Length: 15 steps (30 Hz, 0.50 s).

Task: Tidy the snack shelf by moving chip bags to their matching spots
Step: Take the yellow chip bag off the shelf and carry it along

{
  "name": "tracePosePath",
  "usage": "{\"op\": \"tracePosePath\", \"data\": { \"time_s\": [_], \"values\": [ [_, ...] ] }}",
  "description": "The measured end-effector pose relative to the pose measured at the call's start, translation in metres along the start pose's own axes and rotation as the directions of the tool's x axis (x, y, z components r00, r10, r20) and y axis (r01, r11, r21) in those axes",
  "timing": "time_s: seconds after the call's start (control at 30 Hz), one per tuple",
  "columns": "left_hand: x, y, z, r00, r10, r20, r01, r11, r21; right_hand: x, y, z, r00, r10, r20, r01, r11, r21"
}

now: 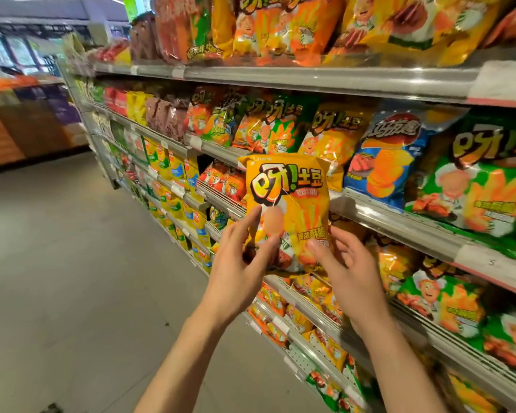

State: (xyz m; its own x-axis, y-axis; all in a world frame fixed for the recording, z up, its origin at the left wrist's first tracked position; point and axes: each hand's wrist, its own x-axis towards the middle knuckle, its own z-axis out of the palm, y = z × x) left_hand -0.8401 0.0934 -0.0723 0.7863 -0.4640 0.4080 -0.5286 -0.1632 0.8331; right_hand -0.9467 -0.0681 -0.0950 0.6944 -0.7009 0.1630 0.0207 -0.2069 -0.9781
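A yellow chip bag [289,201] with black-and-white lettering stands upright in the air in front of the shelf rail [399,228]. My left hand [239,263] pinches its lower left corner between thumb and fingers, index finger raised along the bag's front. My right hand [346,266] grips the lower right corner, thumb on the front and fingers behind. Behind the bag on the middle shelf stand more yellow bags [337,138] of the same brand, then a blue bag [390,156] and green bags [483,180] to the right.
The shelving runs from far left to near right, with several tiers packed with snack bags. White price tags [486,257] sit on the rails. Grey aisle floor [57,248] lies to the left, with a low display stand [30,120] beyond it.
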Motion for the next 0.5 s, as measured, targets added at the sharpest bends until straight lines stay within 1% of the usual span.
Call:
{"op": "tracePosePath", "data": {
  "time_s": [0.13,0.27,0.4,0.5],
  "values": [
    [0.043,-0.023,-0.008,1.0,0.005,-0.002,-0.005,1.0,-0.023,0.038,-0.002,0.027,1.0,-0.004,-0.007,0.004,1.0,-0.021],
    [0.086,-0.045,-0.002,0.998,0.006,0.067,0.001,0.995,-0.097,0.065,-0.01,0.043,0.997,0.007,-0.083,-0.007,1.0,-0.007],
    [0.13,-0.052,0.019,0.984,0.066,0.165,-0.033,0.979,-0.199,0.079,-0.016,0.043,0.963,0.005,-0.27,-0.018,0.999,-0.047],
    [0.157,-0.045,0.036,0.947,0.088,0.309,0.009,0.954,-0.298,0.081,-0.024,0.036,0.895,0.024,-0.445,-0.046,0.998,-0.037]
  ]
}}
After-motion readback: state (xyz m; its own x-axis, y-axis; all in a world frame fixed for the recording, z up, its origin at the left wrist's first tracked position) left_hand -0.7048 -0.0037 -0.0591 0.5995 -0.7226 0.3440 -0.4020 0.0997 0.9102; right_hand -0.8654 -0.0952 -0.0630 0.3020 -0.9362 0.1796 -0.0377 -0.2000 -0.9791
